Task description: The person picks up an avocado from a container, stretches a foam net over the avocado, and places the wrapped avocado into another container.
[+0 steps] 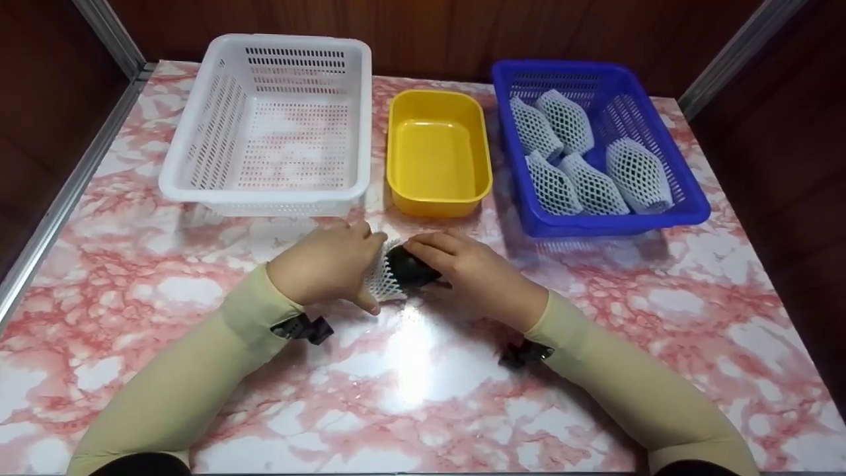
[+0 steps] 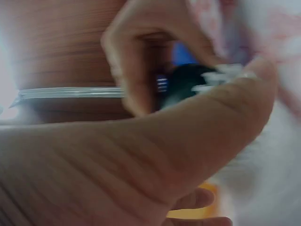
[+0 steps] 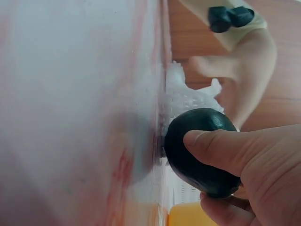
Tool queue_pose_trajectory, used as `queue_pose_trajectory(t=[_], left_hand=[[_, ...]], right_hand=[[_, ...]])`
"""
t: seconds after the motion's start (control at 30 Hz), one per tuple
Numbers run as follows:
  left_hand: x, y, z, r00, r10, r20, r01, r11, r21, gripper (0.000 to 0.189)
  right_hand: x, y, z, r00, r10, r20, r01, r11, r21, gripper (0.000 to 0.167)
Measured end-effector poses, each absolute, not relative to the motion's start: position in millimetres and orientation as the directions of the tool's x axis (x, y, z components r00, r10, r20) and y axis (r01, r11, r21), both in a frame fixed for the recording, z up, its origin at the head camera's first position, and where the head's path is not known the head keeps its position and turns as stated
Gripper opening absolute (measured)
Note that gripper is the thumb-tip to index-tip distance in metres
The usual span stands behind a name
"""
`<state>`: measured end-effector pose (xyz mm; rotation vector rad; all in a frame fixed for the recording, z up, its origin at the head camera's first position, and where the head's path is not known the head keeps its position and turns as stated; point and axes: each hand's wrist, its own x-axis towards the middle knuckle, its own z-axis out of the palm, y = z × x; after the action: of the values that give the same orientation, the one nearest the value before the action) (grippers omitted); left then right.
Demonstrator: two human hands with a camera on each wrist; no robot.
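Note:
My right hand [image 1: 472, 268] grips a smooth, dark green avocado [image 3: 202, 153], its thumb on one side and fingers on the other. One end of the avocado sits at the mouth of a white foam net sleeve [image 1: 385, 274], just over the table. On the other side of the sleeve is my left hand [image 1: 334, 264], thumb and fingers spread wide around it. The right wrist view shows the left thumb standing off from the net, blurred. In the left wrist view, the left thumb [image 2: 211, 113] hides much of the sleeve.
A white slotted basket [image 1: 264, 195] stands at the back left, a yellow tub [image 1: 439, 208] beside it. To the right, a blue basket [image 1: 595, 225] holds several net-sleeved pieces [image 1: 638, 175]. The pink marbled table [image 1: 264, 410] meets brown panels [image 1: 429, 39] behind.

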<state>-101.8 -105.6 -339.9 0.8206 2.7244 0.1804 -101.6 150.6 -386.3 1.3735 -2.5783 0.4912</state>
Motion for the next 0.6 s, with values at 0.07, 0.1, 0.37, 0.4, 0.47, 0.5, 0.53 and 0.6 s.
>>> queue_pose_trajectory(t=[0.07,0.1,0.37,0.4,0.47,0.5,0.53,0.6], left_hand=[[-103,-102,-348,-0.788,0.58,-0.207,0.554,0.814,0.174,0.082],[-104,-100,-351,-0.788,0.586,-0.19,0.562,0.81,0.168,0.078],[-109,-94,-360,-0.777,0.623,-0.092,0.595,0.774,0.217,0.061],[-110,-94,-361,-0.771,0.63,-0.089,0.597,0.765,0.24,0.059],[-111,-93,-360,-0.763,0.64,-0.089,0.593,0.749,0.297,0.059],[-112,-93,-360,-0.76,0.644,-0.091,0.588,0.741,0.325,0.059],[-112,-93,-360,-0.758,0.645,-0.093,0.582,0.734,0.35,0.06],[-113,-92,-358,-0.757,0.646,-0.095,0.568,0.723,0.393,0.06]], right_hand=[[-102,151,-386,-0.56,-0.771,0.304,-0.829,0.52,-0.208,0.061],[-102,151,-386,-0.56,-0.771,0.303,-0.828,0.52,-0.208,0.061],[-104,154,-387,-0.56,-0.766,0.316,-0.829,0.513,-0.224,0.061],[-104,154,-387,-0.56,-0.766,0.317,-0.829,0.509,-0.234,0.062],[-104,156,-385,-0.561,-0.763,0.32,-0.827,0.501,-0.255,0.063],[-105,157,-384,-0.562,-0.761,0.325,-0.827,0.498,-0.263,0.063],[-105,158,-383,-0.56,-0.759,0.333,-0.828,0.494,-0.266,0.064],[-105,159,-381,-0.555,-0.753,0.353,-0.831,0.486,-0.27,0.064]])
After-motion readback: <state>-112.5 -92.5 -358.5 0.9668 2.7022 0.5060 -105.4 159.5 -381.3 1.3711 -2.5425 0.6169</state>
